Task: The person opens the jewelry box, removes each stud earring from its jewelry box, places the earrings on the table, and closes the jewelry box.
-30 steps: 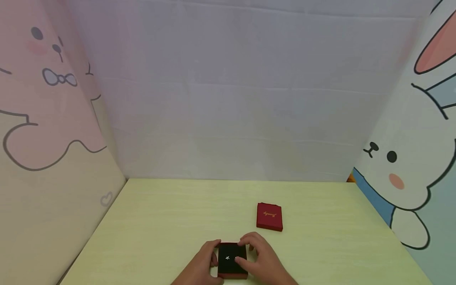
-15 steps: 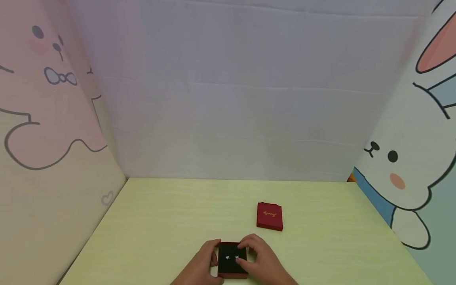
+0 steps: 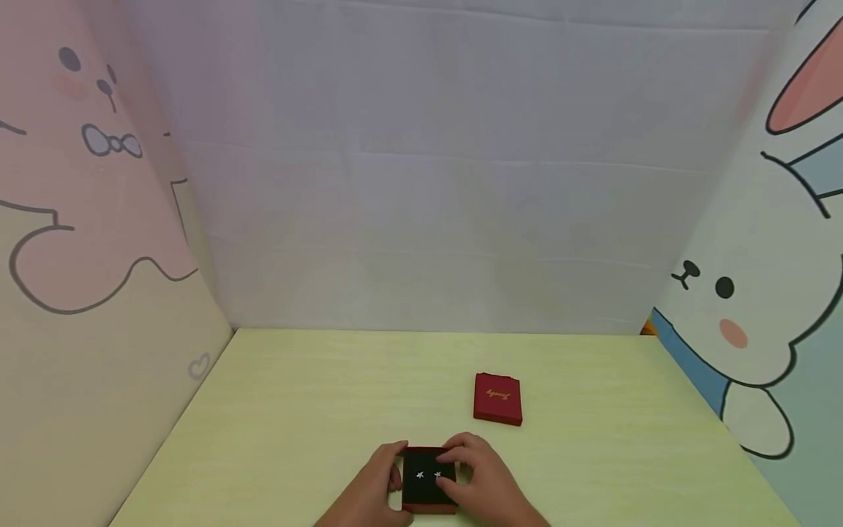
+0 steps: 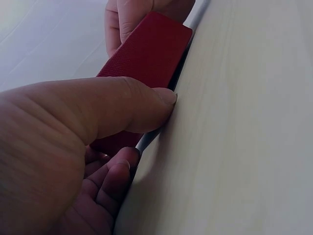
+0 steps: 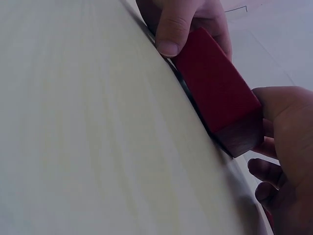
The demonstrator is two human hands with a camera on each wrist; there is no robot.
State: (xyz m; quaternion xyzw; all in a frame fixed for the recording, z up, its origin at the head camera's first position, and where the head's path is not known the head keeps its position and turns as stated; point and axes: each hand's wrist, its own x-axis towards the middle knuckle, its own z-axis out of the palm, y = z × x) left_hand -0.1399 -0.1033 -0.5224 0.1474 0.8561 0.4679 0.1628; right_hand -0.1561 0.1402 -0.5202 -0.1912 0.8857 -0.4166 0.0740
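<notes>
A small red jewelry box base [image 3: 429,509] with a black insert [image 3: 428,494] sits at the table's front in the head view. Two silver star-shaped earrings lie on the insert, a left star [image 3: 420,476] and a right star [image 3: 437,475]. My left hand [image 3: 377,484] grips the box's left side, thumb at the front corner and index finger at the back one. Over the right part hovers or rests my right hand [image 3: 486,479], its thumb and index fingertips apart, either side of the right star. In the left wrist view my left thumb [image 4: 146,105] presses the red box side [image 4: 151,49].
Behind the box and to its right lies a red lid [image 3: 497,400] with gold lettering on the pale yellow table [image 3: 296,410]. A white cloth [image 3: 421,168] hangs at the back, with cartoon-printed panels on both sides.
My right thumb has drawn off the right star, which now shows fully. My right index fingertip has come down nearer to it. The left hand and the box keep their place.
</notes>
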